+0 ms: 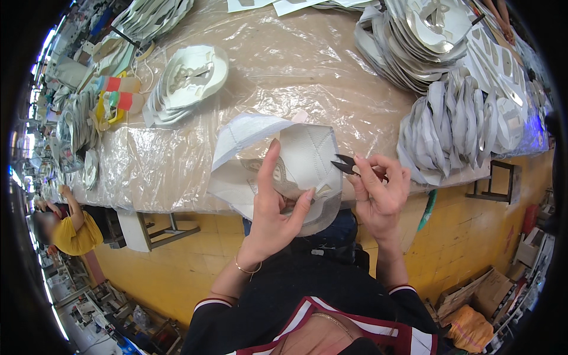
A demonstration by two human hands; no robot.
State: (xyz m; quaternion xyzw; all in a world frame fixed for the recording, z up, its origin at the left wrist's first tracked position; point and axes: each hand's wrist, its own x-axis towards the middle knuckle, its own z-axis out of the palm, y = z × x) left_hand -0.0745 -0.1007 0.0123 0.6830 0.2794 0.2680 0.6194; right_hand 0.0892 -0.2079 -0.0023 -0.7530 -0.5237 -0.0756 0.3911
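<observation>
Head: plastic-covered table [296,71], yellow floor [148,275]

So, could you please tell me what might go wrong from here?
The black snips in the right hand have their blades apart by the edge of the white stitched piece, so a slip might nick it. The left hand has its thumb on that piece, fairly near the blades, and could get pricked. The grey-white stack on the right reaches close to the table's near edge and might topple if bumped.
</observation>
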